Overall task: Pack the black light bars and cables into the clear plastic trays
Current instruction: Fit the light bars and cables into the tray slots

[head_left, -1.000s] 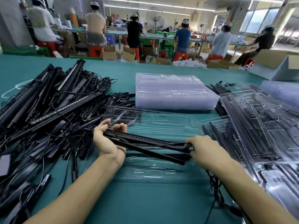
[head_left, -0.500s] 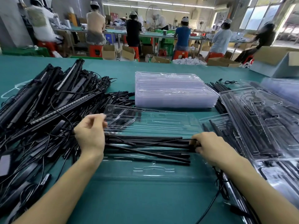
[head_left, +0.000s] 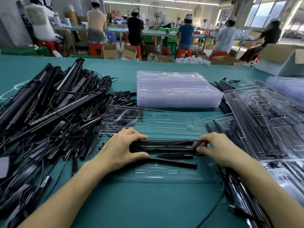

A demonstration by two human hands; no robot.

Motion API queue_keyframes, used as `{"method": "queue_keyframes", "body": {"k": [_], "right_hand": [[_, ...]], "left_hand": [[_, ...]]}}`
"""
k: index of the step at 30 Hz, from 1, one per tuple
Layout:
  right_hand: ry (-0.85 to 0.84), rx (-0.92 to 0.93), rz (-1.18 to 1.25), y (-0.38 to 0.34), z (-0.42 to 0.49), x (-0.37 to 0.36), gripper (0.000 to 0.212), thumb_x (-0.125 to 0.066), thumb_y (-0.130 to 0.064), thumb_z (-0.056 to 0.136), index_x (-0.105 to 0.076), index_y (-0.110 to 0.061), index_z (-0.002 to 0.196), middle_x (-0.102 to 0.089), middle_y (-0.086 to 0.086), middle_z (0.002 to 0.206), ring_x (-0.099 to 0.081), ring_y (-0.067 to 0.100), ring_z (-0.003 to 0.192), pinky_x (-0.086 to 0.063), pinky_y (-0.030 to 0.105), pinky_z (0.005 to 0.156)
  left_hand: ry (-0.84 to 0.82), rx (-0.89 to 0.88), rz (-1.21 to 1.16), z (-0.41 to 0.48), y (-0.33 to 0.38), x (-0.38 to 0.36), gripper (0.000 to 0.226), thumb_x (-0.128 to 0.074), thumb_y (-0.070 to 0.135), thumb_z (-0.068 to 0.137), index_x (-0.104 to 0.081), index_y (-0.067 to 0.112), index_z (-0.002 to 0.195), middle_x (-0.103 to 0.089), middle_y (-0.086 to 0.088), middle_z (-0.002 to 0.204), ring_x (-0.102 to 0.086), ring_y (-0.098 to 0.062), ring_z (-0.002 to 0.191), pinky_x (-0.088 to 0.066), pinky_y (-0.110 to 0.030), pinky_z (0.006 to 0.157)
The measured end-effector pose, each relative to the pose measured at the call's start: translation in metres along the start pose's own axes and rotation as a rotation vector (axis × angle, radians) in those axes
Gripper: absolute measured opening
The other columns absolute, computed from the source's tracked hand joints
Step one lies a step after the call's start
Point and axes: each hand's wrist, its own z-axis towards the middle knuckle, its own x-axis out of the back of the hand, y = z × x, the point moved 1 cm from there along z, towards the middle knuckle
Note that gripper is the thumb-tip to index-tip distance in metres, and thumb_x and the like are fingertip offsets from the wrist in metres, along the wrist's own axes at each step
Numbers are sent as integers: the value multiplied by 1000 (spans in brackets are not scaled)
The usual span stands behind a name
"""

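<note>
Left hand (head_left: 121, 148) clamps the left ends of the bars (head_left: 164, 149), fingers above and thumb below, seating them in the open tray (head_left: 164, 124) before me; right hand (head_left: 218, 148) pinches their right ends, cable (head_left: 172, 144) draped across. Bars judged light, stiff, slick, so best held at both ends; cable limp, springy. Half a second ago my left hand was lifted clear of them.

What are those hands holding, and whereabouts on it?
A bundle of light bars over a clear tray: the left hand grips its left end, the right hand its right end.
</note>
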Motion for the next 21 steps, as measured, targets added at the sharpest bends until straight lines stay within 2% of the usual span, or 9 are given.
{"method": "queue_keyframes", "body": {"k": [3, 6, 9, 11, 14, 16, 19, 21], "right_hand": [[7, 15, 12, -4, 1, -4, 18, -71, -28, 86, -65, -43, 78, -68, -13, 82, -63, 3, 83, -53, 29, 82], [20, 4, -8, -7, 0, -9, 7, -70, -34, 86, -68, -39, 89, -66, -13, 85, -63, 9, 85, -53, 34, 82], [65, -76, -59, -2, -4, -5, 18, -72, -36, 84, -69, -33, 101, -68, -10, 95, -64, 18, 92, -53, 35, 85], [47, -153, -86, 4, -6, 1, 23, -76, -33, 81, -70, -30, 103, -70, -4, 101, -65, 23, 95, -52, 36, 88], [14, -214, -67, 10, -10, 8, 26, -82, -29, 74, -71, -25, 97, -66, -5, 94, -66, 20, 90, -53, 35, 89], [18, -228, -83, 13, -11, 11, 27, -83, -25, 73, -70, -27, 96, -59, -6, 93, -62, 20, 93, -51, 33, 90], [43, -234, -69, 17, -11, 13, 20, -81, -20, 73, -65, -32, 74, -67, 0, 86, -62, 19, 80, -47, 27, 73], [68, -242, -52, 21, -10, 11, 22, -78, -18, 76, -64, -32, 66, -70, 5, 83, -64, 20, 76, -47, 26, 69]], "left_hand": [[-40, -20, 28, 2, 1, 0, 55, -69, 62, 74, -69, 34, 121, -57, 15, 104, -51, -6, 103, -43, -30, 96], [-56, -6, 88, 2, 1, -1, 60, -56, 73, 72, -69, 38, 119, -55, 17, 102, -51, -8, 101, -44, -34, 93], [-45, 2, 100, 0, 0, -2, 64, -48, 79, 71, -67, 41, 119, -55, 18, 103, -52, -7, 101, -44, -33, 92], [-19, 11, 74, -2, -2, -4, 60, -50, 78, 73, -67, 43, 118, -56, 20, 102, -52, -5, 98, -44, -32, 91], [16, 21, 32, -4, -5, -6, 51, -59, 77, 75, -69, 45, 114, -57, 21, 101, -53, -5, 97, -44, -33, 91], [26, 22, 16, -4, -6, -6, 55, -59, 79, 73, -71, 42, 112, -58, 22, 99, -53, -5, 96, -44, -33, 91], [41, 27, -28, -3, -6, -5, 62, -56, 78, 67, -74, 34, 108, -58, 26, 95, -53, -4, 96, -45, -34, 92], [53, 28, -22, -3, -6, -4, 63, -56, 77, 65, -75, 34, 106, -56, 28, 93, -52, -4, 94, -45, -36, 91]]}}
